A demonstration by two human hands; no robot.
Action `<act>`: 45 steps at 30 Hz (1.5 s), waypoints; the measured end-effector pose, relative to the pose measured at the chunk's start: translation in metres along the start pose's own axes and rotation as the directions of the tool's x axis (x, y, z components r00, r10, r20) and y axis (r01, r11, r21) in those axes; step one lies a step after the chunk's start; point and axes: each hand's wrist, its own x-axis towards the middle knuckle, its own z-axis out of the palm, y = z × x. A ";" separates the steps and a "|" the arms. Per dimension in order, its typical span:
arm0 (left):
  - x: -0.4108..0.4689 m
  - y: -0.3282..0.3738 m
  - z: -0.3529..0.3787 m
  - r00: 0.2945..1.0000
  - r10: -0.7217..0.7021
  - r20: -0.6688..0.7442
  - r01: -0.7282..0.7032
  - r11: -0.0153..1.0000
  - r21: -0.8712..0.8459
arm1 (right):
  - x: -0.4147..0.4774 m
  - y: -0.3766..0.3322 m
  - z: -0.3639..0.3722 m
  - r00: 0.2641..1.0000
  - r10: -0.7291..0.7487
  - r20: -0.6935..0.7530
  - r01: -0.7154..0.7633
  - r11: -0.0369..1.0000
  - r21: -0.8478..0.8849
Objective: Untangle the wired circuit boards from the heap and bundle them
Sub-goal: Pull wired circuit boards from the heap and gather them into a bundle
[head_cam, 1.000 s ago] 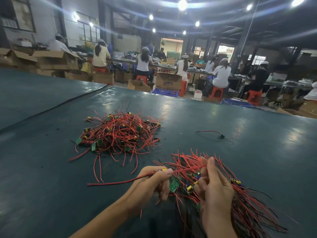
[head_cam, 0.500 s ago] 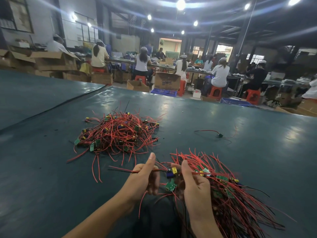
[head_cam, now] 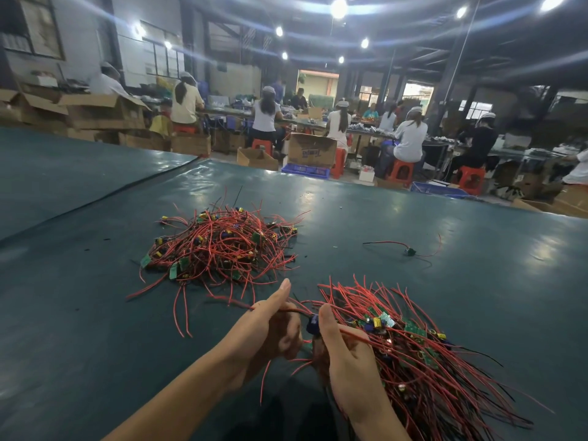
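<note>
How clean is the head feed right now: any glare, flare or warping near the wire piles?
Head view: ceiling lamps throw streaky flare; sheen patches on the dark green table cover right of the tangled red-wire heap; wide-angle bending at edges; hands and piles reasonably sharp, background workers soft.

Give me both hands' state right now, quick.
Left hand: closed on a red wire, thumb up.
Right hand: closed, holding the sorted bundle of wired boards.
</note>
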 end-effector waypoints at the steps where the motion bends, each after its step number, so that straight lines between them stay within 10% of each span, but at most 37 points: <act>1: 0.001 0.000 -0.001 1.000 -0.024 -0.009 0.024 1.000 -0.012 | 0.000 0.000 -0.001 0.998 0.028 -0.052 -0.028 1.000 -0.004; 10: 0.007 0.006 -0.017 0.947 -0.003 -0.322 0.006 1.000 0.009 | 0.009 -0.009 -0.015 0.876 0.423 -0.230 -0.214 0.770 0.601; 23: 0.012 -0.010 -0.022 0.924 0.168 -0.345 -0.032 0.930 0.366 | 0.010 -0.006 -0.018 0.880 0.419 -0.222 -0.205 0.758 0.620; 28: 0.019 -0.015 -0.054 0.785 0.463 -0.413 0.012 0.654 0.756 | 0.011 -0.005 -0.019 0.877 0.419 -0.233 -0.198 0.760 0.619; 33: 0.021 -0.027 -0.083 0.858 0.288 -0.425 0.402 0.139 0.905 | 0.010 -0.006 -0.021 0.875 0.413 -0.251 -0.193 0.776 0.601; 45: 0.017 -0.024 -0.082 0.844 0.490 -0.218 0.203 0.083 0.976 | 0.011 -0.006 -0.018 0.906 0.351 -0.234 -0.185 0.829 0.528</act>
